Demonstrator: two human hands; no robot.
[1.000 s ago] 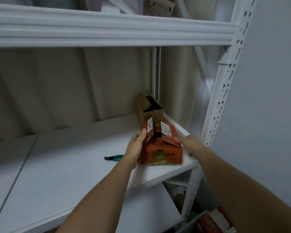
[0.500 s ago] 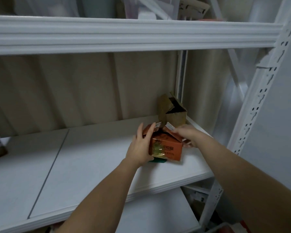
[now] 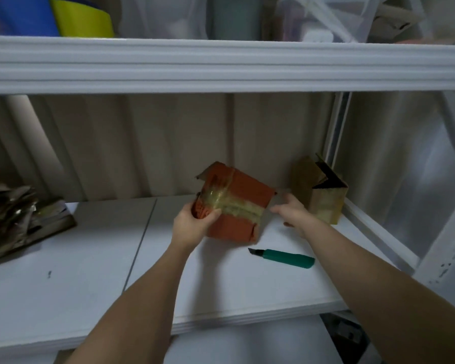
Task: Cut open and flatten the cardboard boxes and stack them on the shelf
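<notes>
Left grip: the left hand [image 3: 195,224] is closed around the lower left end of the orange box [image 3: 237,203], thumb on the near face over the tape, fingers wrapped behind.
Right grip: the right hand [image 3: 293,212] is open with fingers spread, just beside the box's right edge; no contact can be made out, and it holds nothing.
Orange box: tilted, its upper left corner raised toward the back wall, its lower edge at or just above the shelf board; which of the two cannot be told. The broad face turned to the camera is closed.
Tape: a band of clear, yellowish tape [image 3: 237,206] runs across that face and turns up over the box's top left corner.
Knife: a green-handled utility knife [image 3: 286,258] lies flat on the shelf [image 3: 90,271], near the orange box on its near right side, dark blade pointing left, touching neither hand.
Brown box: a plain brown box [image 3: 323,195] stands upright in the back right corner of the shelf, top flaps open, just behind the right hand.
Flattened stack: a pile of flattened cardboard [image 3: 19,219] lies at the far left of the same shelf, well apart from the hands.
Upper shelf: a blue and a yellow item and translucent bags sit above, blurred.
</notes>
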